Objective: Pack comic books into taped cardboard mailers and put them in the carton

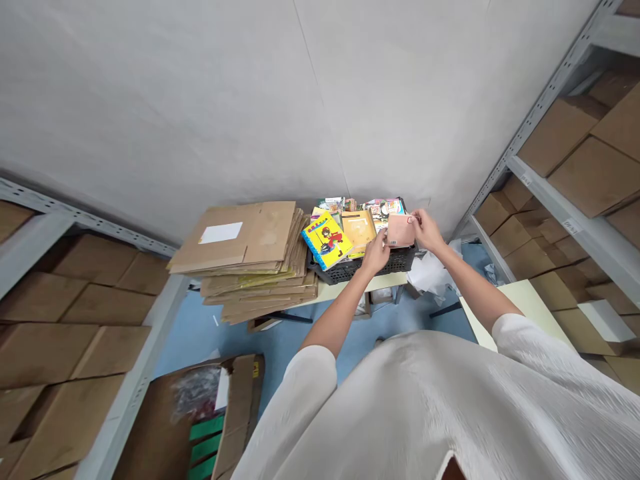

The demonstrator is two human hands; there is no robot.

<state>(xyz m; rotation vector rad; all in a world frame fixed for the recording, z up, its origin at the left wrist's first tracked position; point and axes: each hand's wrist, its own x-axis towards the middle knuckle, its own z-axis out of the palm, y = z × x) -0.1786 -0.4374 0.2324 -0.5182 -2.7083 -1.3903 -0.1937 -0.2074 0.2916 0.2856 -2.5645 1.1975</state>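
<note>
A small pink book (400,233) with a barcode near its lower left corner is held up over the front right of a black plastic crate (345,272). My right hand (427,230) pinches it by the upper right edge. At its left edge my left hand (376,253) is closed, fingertips against the book. Inside the crate are several books. Among them lie a yellow-orange book (358,230) and a bright yellow one (327,241) with a red cartoon figure, which tilts over the crate's left rim.
Flattened cardboard boxes (250,233) are stacked left of the crate on a pale table (330,291). Shelves of cartons (65,293) rise on the left, with more cartons (600,173) on the right. An open carton (240,407) stands on the floor, lower left. White plastic wrapping (433,272) lies right of the crate.
</note>
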